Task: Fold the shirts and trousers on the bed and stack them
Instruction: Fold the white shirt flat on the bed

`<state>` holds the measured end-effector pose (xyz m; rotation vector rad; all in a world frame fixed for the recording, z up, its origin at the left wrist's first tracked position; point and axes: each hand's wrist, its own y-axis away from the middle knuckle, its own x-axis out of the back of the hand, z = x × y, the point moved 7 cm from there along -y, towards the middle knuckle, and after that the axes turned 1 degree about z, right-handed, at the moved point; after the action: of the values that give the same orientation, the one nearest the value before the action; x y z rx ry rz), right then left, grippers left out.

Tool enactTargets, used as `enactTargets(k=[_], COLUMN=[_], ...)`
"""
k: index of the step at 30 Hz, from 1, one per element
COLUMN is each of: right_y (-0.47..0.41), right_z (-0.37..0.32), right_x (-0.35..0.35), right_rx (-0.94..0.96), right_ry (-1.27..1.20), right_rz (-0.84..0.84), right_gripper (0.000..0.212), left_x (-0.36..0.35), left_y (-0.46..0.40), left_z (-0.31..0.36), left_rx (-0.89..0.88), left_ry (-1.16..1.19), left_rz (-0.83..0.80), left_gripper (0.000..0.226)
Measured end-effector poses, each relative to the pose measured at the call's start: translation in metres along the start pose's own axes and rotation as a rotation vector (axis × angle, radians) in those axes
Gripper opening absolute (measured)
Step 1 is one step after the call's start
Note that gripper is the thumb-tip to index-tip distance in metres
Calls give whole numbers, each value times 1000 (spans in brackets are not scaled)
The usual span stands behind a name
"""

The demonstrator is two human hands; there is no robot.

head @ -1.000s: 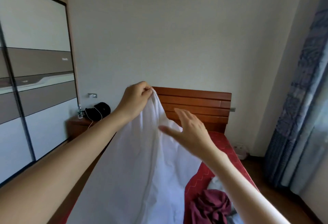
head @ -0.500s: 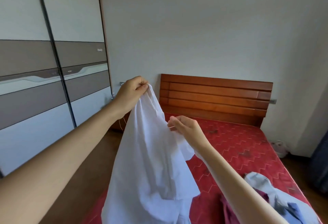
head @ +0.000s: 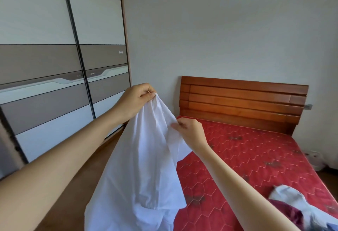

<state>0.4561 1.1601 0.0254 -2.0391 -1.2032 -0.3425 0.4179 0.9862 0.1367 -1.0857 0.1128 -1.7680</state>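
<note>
Your left hand [head: 136, 99] pinches the top edge of the thin white cotton shirt [head: 144, 166] and holds it highest; your right hand [head: 190, 130] pinches a fold just below and to the right, so the shirt hangs long-axis down between your arms, above the near left corner of the red hexagon-quilted mattress [head: 247, 157]. It looks limp, creased and bunched, not yet spread.

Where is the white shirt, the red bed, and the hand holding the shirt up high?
white shirt [head: 146, 166]: head view, on the hanging cloth's middle.
red bed [head: 247, 153]: head view, on the bare mattress top.
left hand [head: 136, 100]: head view, on its back, pinching the shirt's top.
</note>
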Motion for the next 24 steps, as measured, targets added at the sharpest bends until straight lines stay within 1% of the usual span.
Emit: enactTargets(k=[1,3,5,9,15,17,19,22,24], right_y=[-2,-5,-8,-10,-16,-19,-23,-27,-28], right_z=[1,-2,-6,2,3,-5,-16,-37,-46], right_x=[7,22,32,53,93,109,124,140,146], right_rx=[-8,14,54,50,66,69,83,108,80], right_ry=[45,212,338,391,431,317,124,-128,-260], right_rz=[36,107,134,108,150,200,222,186,147], right_gripper=[22,19,14,16,23,22,19,14,13], left_x=[3,4,3,12,26,29,31,31,29], left_y=[2,5,7,7,11,12,11,6,4], left_z=[-1,2,10,23,10,5,-1,-7,-10], left_rx=[5,8,-8,-20,53,80,107,120,132], left_ry=[-14,-40,-62,-106,-165,-177,-183,-165,-140], left_rz=[4,5,17,94,146,176,223,300,341], left_gripper=[12,14,14,14,14,14,13,15,15])
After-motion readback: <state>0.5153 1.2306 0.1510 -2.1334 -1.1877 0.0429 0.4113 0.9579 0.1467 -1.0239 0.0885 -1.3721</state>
